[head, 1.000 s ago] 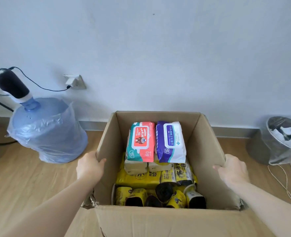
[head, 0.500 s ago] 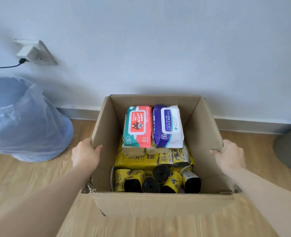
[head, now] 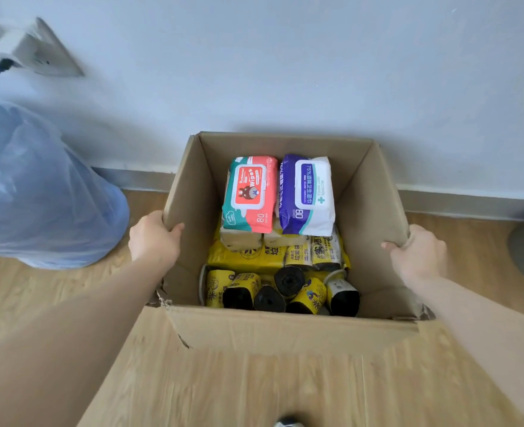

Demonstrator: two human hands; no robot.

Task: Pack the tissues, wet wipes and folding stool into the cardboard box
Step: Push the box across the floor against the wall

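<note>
A blue water jug wrapped in clear plastic stands at the far left on the wooden floor. The left hand is curled over the left wall of the open brown cardboard box. Inside, a red-and-teal wet wipes pack lies beside a purple-and-white wet wipes pack on beige tissue packs. The right hand clasps the right wall.
</note>
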